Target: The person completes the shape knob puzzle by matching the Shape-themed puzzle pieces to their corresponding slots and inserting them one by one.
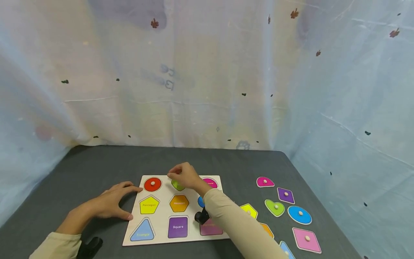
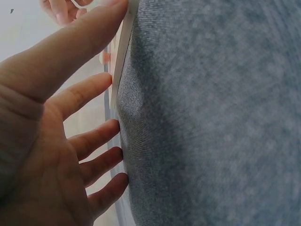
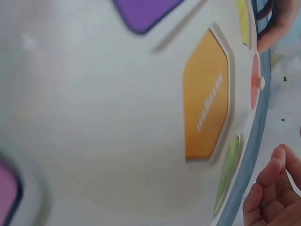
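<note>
A white shape-puzzle board (image 1: 163, 208) lies on the dark grey table (image 1: 97, 165). A red circle piece (image 1: 152, 184) with a knob sits in the board's top-left recess. My left hand (image 1: 129, 201) lies flat on the table with spread fingers, index and thumb touching the board's left edge (image 2: 123, 52). My right hand (image 1: 179, 176) hovers over the green recess (image 1: 177, 185) at the top middle. Its fingers (image 3: 273, 188) are loosely curled, and nothing shows between them. The orange hexagon recess (image 3: 207, 103) lies just below that hand.
Several loose knobbed pieces lie on the table right of the board, among them a pink one (image 1: 265, 181), a purple diamond (image 1: 286, 195), a green heart (image 1: 275, 207), a blue circle (image 1: 299, 214) and a pink square (image 1: 306, 239). A pale curtain hangs behind and to the right.
</note>
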`<action>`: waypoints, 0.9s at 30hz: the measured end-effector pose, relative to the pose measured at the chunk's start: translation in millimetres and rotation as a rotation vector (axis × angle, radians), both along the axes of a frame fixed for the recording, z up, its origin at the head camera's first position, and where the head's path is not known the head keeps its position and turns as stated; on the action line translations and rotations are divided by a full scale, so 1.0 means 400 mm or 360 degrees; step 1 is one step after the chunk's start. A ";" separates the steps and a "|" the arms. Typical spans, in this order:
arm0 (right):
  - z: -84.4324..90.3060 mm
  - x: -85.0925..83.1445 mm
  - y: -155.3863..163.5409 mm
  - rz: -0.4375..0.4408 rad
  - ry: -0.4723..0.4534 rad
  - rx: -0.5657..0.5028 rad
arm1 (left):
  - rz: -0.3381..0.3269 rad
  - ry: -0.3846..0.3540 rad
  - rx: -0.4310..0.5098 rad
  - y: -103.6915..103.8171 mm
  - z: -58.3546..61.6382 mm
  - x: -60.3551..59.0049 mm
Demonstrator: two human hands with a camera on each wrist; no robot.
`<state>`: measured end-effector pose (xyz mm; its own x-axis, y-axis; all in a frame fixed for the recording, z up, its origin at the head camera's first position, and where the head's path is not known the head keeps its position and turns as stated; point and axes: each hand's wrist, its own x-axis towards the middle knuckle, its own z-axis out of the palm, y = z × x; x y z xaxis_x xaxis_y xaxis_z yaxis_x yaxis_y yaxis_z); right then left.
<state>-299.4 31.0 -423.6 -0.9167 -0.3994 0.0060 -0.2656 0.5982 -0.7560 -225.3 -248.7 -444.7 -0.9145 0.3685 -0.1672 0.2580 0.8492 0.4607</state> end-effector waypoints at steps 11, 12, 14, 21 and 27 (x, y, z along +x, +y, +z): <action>0.058 0.014 0.068 0.0082 0.0089 -0.0010 | -0.0021 0.0033 0.0013 0.000 0.005 0.000; 0.062 0.016 0.073 0.0097 0.0101 -0.0003 | -0.0025 0.0034 0.0012 -0.001 0.005 0.000; 0.068 0.017 0.083 0.0124 0.0126 0.0010 | -0.0024 0.0035 0.0011 -0.003 0.003 0.000; 0.076 0.020 0.136 0.0177 0.0192 0.0027 | -0.0012 0.0025 -0.0002 -0.004 0.002 0.001; 0.088 0.031 0.184 0.0217 0.0204 0.0016 | -0.0028 0.0025 0.0000 -0.001 -0.001 0.002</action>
